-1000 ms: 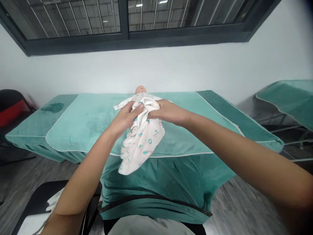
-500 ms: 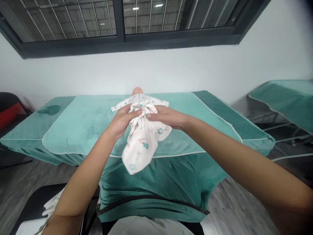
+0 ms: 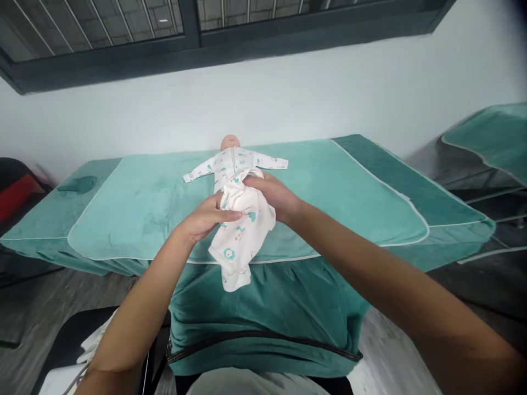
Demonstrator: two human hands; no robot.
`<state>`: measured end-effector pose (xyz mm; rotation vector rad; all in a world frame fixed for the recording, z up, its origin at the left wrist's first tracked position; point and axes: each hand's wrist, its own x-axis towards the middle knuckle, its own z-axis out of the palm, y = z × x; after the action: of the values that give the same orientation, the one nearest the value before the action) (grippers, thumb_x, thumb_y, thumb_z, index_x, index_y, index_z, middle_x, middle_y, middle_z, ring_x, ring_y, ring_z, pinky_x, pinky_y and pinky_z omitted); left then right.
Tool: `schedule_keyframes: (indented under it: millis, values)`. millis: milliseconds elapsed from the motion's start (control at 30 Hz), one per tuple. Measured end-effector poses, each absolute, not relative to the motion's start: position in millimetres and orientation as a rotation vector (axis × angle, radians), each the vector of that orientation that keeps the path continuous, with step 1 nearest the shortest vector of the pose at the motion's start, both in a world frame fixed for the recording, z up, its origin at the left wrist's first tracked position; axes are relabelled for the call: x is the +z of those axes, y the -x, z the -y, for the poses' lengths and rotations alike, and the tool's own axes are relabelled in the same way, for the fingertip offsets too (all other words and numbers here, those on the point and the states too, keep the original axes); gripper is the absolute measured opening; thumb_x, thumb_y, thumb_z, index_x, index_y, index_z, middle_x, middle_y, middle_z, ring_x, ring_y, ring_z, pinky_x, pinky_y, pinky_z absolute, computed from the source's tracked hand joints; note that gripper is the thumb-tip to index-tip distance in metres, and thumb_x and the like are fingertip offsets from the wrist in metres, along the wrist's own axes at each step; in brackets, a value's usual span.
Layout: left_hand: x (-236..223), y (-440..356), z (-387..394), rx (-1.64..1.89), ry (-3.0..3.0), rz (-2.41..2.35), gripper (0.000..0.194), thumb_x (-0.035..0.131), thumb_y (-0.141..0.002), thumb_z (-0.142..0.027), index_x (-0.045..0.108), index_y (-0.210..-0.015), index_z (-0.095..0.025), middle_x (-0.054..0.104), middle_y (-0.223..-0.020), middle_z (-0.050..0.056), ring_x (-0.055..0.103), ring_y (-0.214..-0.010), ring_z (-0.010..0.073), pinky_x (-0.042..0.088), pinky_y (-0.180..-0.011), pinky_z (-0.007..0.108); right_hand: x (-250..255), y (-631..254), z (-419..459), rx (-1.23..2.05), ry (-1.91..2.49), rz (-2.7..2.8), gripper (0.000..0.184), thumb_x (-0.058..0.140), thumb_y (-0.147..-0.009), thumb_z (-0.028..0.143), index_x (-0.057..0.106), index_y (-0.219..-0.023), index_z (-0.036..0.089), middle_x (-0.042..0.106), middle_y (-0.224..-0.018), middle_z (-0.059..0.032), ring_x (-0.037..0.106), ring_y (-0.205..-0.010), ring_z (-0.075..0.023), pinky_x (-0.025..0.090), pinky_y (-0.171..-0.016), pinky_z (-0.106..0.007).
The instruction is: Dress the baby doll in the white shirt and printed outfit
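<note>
A baby doll (image 3: 230, 142) in a white printed top lies on its back on the teal-covered table (image 3: 349, 186), head toward the wall, arms spread. Both my hands hold a small white printed garment (image 3: 241, 236) bunched at the doll's waist; its loose end hangs over the table's front edge. My left hand (image 3: 208, 216) grips the garment's left side with the thumb on top. My right hand (image 3: 274, 195) is closed on the gathered cloth at the right, close to the doll's body. The doll's legs are hidden by the garment.
A folded teal cloth (image 3: 78, 184) lies at the table's far left. A second teal-covered table (image 3: 489, 142) stands to the right. A black and red seat (image 3: 16, 186) is at the left. A black stool (image 3: 78, 334) with white cloth is near my left elbow.
My hands and the garment have moved down the doll from its chest to its waist, uncovering the doll's top and both sleeves. The camera has tilted downward.
</note>
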<state>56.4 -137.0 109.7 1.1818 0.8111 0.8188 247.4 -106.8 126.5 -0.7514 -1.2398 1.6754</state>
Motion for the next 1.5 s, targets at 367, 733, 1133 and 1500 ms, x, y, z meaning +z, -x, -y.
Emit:
schedule_keyframes:
  millis: [367,733,1133,1500]
  values:
    - [23.4,-49.0,141.8,0.900,-1.042,-1.168,0.040,0.084,-0.069,-0.045,0.057,-0.085,-0.019,0.060,-0.073,-0.004,0.055,-0.064,0.0126,0.044,-0.061,0.025,-25.1,-262.8,138.6,1.911,0.962,1.399,0.042,0.074,-0.081,0.054,0.074,-0.104,0.019,0.074,-0.098,-0.0058,0.066,-0.086,-0.0237,0.051,-0.081,-0.038]
    - [20.2,-91.3,88.7,0.629,-1.770,-1.593,0.020,0.060,-0.086,-0.030,0.066,-0.104,-0.022,0.073,-0.103,0.007,0.066,-0.097,0.0262,0.045,-0.084,0.034,-68.9,-269.2,95.3,1.012,1.339,1.388,0.017,0.049,-0.080,0.032,0.060,-0.089,0.023,0.066,-0.091,-0.0056,0.060,-0.088,-0.0258,0.047,-0.083,-0.040]
    - [39.5,-91.0,71.1,0.607,-1.230,-1.088,0.042,0.077,-0.081,-0.048,0.067,-0.111,-0.020,0.072,-0.108,0.005,0.065,-0.095,0.0216,0.048,-0.080,0.030,-32.5,-291.1,68.4,1.566,1.069,1.123,0.029,0.063,-0.082,0.044,0.063,-0.100,0.021,0.068,-0.094,-0.0021,0.061,-0.085,-0.0209,0.047,-0.075,-0.032]
    - [33.3,-112.3,8.9,0.997,-1.264,-1.271,0.025,0.071,-0.074,-0.024,0.067,-0.098,-0.019,0.070,-0.092,0.001,0.065,-0.088,0.0189,0.048,-0.081,0.029,-54.6,-291.1,-2.5,1.149,1.121,1.093,0.024,0.064,-0.076,0.042,0.057,-0.085,0.021,0.056,-0.081,0.0025,0.051,-0.079,-0.0168,0.041,-0.074,-0.029]
